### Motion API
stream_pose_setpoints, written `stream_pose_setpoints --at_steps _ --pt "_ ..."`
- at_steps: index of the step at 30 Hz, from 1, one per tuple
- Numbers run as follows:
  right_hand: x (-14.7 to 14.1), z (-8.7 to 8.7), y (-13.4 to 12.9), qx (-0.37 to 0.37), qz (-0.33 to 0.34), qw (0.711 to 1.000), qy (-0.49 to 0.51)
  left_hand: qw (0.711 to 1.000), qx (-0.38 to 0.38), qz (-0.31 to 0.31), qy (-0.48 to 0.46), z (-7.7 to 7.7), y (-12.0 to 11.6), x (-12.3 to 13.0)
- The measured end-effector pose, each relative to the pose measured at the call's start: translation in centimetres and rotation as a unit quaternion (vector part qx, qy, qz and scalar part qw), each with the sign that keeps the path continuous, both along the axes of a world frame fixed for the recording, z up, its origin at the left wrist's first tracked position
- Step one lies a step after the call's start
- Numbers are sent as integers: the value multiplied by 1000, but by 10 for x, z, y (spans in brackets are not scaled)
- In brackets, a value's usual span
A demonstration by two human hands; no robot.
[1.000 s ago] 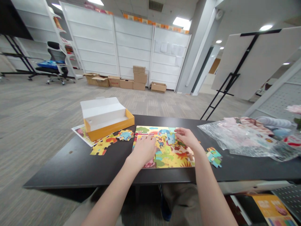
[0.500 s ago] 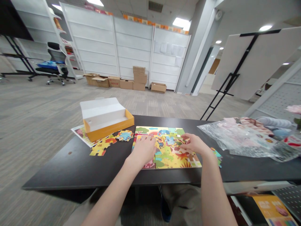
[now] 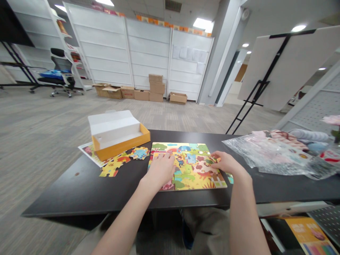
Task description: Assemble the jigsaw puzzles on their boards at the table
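A colourful animal jigsaw puzzle (image 3: 186, 173) lies flat on the black table (image 3: 106, 196) in front of me. My left hand (image 3: 162, 169) rests on the puzzle's left part, fingers bent and close together; whatever is under them is hidden. At the puzzle's right edge is my right hand (image 3: 225, 163), its thumb and fingers curved around a small gap at the border, where a bit of puzzle piece seems to show. Joined loose pieces (image 3: 110, 167) and a blue-centred cluster (image 3: 140, 153) lie left of the puzzle. Another piece (image 3: 230, 178) is partly hidden by my right wrist.
An open yellow box (image 3: 123, 145) with a white inside stands at the back left, partly on a printed sheet (image 3: 90, 153). Clear plastic bags (image 3: 268, 156) with fabric items cover the right side. An easel board (image 3: 287, 67) stands beyond the table.
My right hand has moved right, from over the puzzle to its right edge, uncovering more of the picture. My left hand stays in place on the puzzle. The view has shifted slightly.
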State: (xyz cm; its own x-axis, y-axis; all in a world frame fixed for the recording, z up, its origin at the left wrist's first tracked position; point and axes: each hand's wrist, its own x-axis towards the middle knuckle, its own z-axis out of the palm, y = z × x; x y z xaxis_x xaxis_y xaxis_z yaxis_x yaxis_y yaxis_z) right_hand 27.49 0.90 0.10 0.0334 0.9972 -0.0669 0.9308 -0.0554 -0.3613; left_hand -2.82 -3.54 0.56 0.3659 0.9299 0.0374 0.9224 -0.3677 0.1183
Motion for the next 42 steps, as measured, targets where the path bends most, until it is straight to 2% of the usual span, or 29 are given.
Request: stream_pose_setpoints --at_steps 8,23,28,32,36,38,42 --pt "26 -18 7 14 -15 1000 15 1000 1 0 -3 -2 0 -1" --pt "35 -22 9 21 -32 998 54 1000 6 -7 -16 -3 0 -2" --pt "31 -16 6 32 -22 998 53 999 9 -16 -44 -3 3 -6" --pt "29 -11 4 34 -25 998 41 995 22 16 -95 -1 17 -36" --pt "30 -10 4 20 -26 997 74 986 45 152 -52 -3 32 -87" --pt "32 -12 5 23 -23 995 89 980 30 195 -26 -8 37 -108" --pt "35 -16 7 33 -33 997 62 978 6 209 -12 -18 41 -127"
